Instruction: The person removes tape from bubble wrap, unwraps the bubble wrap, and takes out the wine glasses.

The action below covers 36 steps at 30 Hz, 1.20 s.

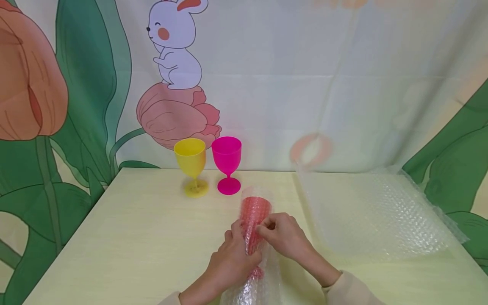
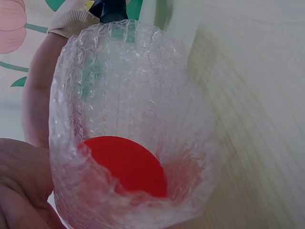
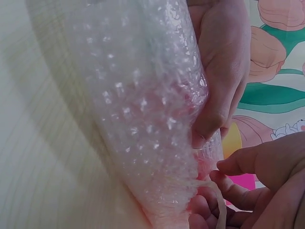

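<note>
A red goblet (image 1: 254, 208) is wrapped in bubble wrap (image 3: 138, 109) at the table's front middle. My left hand (image 1: 233, 260) grips the wrapped goblet from the left, thumb across its front. On the other side my right hand (image 1: 285, 237) is at the upper part of the wrap. In the right wrist view its fingers hold a thin pale strip (image 3: 220, 200) that runs to the gathered wrap; its material is unclear. The left wrist view looks into the wrap's open end, where a round red base (image 2: 128, 164) shows.
A yellow goblet (image 1: 190, 156) and a magenta goblet (image 1: 227, 156) stand upright at the table's back. A flat sheet of bubble wrap (image 1: 366, 216) lies at the right. Behind the table (image 1: 133, 237) hangs a printed cloth (image 1: 267, 84).
</note>
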Each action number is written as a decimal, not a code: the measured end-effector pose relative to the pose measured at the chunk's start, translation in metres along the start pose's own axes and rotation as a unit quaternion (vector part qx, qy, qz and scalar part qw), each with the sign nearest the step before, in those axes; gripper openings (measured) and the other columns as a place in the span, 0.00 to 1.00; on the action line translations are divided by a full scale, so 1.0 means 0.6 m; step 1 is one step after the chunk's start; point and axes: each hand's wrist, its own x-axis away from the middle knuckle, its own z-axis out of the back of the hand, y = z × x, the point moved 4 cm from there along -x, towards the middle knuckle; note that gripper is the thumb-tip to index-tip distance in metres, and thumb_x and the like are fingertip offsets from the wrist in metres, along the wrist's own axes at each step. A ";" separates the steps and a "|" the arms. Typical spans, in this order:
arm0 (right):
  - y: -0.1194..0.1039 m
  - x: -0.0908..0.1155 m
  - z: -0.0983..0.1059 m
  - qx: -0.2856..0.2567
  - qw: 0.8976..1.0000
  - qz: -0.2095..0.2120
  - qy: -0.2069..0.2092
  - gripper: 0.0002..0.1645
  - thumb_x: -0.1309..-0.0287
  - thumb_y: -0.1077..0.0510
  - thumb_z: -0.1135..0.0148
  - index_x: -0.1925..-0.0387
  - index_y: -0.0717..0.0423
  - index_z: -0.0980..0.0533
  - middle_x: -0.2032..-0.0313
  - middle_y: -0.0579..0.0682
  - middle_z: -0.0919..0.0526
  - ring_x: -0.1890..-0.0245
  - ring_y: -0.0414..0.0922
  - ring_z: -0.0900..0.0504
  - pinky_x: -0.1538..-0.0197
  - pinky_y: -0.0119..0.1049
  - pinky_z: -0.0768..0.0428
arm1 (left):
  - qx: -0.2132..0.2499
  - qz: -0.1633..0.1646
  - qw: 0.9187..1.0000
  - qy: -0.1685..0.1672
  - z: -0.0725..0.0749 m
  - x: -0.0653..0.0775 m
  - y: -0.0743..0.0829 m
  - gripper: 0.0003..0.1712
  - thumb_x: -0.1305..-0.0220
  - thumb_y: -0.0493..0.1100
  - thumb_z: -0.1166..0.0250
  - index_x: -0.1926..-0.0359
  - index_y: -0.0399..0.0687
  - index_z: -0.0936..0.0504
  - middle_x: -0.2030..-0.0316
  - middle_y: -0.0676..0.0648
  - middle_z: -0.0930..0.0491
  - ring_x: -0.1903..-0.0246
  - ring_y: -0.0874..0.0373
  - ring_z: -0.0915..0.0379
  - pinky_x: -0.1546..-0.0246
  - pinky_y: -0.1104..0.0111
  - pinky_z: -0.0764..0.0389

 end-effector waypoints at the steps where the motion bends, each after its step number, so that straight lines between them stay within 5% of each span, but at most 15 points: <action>1: 0.000 -0.001 0.000 0.000 1.000 -0.003 -0.001 0.15 0.41 0.63 0.36 0.83 0.51 0.24 0.85 0.40 0.32 0.82 0.36 0.37 0.79 0.30 0.41 | 0.000 -0.001 1.000 0.001 0.000 0.000 0.000 0.51 0.41 0.49 0.29 0.25 0.40 0.47 0.45 0.35 0.30 0.55 0.45 0.23 0.53 0.38 0.26; 6: -0.004 -0.004 0.002 0.000 1.000 -0.012 -0.006 0.19 0.44 0.63 0.38 0.88 0.51 0.30 0.87 0.39 0.38 0.82 0.37 0.40 0.78 0.31 0.44 | 0.004 0.003 1.000 -0.002 0.000 0.000 0.001 0.51 0.41 0.49 0.29 0.25 0.40 0.47 0.45 0.36 0.30 0.55 0.45 0.24 0.50 0.36 0.28; 20: 0.000 -0.006 0.000 -0.043 0.998 -0.044 -0.024 0.20 0.42 0.65 0.40 0.87 0.52 0.31 0.87 0.41 0.40 0.83 0.38 0.43 0.79 0.32 0.45 | -0.001 -0.009 1.000 0.006 0.002 0.002 -0.001 0.50 0.42 0.49 0.30 0.25 0.40 0.47 0.43 0.34 0.30 0.59 0.46 0.22 0.55 0.38 0.25; 36: 0.002 -0.005 -0.002 -0.069 0.995 -0.060 -0.031 0.17 0.42 0.66 0.42 0.85 0.54 0.28 0.86 0.42 0.36 0.83 0.39 0.41 0.79 0.32 0.44 | 0.002 0.014 1.000 -0.006 0.001 -0.003 -0.004 0.52 0.41 0.50 0.28 0.24 0.41 0.48 0.43 0.36 0.31 0.58 0.46 0.23 0.53 0.40 0.24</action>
